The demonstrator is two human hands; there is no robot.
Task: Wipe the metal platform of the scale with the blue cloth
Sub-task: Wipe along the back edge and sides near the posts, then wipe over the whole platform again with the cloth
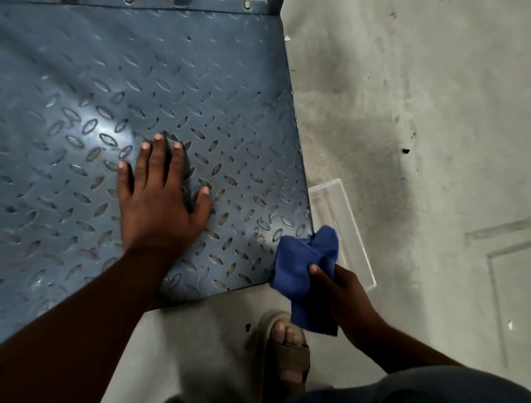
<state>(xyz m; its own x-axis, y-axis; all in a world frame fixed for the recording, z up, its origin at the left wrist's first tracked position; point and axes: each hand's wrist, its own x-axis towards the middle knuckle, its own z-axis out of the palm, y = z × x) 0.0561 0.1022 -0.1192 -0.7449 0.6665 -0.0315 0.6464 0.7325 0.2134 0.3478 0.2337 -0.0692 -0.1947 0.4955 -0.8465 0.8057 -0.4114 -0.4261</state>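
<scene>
The scale's metal platform is a blue-grey plate with a raised diamond tread, filling the upper left of the head view. My left hand lies flat on it, fingers straight and spread, near its front right part. The blue cloth is bunched and hangs just off the platform's front right corner. My right hand grips the cloth from below, fingers curled round it, above the floor beside the corner.
A clear plastic tray lies on the grey concrete floor right of the platform's corner. My sandalled foot stands in front of the platform's front edge. Bolts line the platform's far edge.
</scene>
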